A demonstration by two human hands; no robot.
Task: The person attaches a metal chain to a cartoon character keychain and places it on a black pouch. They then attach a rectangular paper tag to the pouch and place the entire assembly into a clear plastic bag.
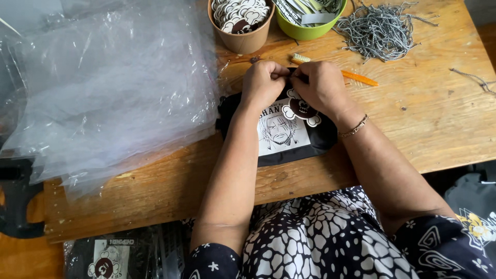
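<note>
At frame centre, on a worn wooden table, left hand and right hand pinch fingertips together on a black pouch's top edge; clear plastic bags fill the upper left.

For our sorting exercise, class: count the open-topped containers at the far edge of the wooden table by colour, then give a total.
Brown paper cup: 1
Green bowl: 1
Total: 2
Both stand beyond the left hand and right hand, which work at the top edge of a black pouch.
</note>
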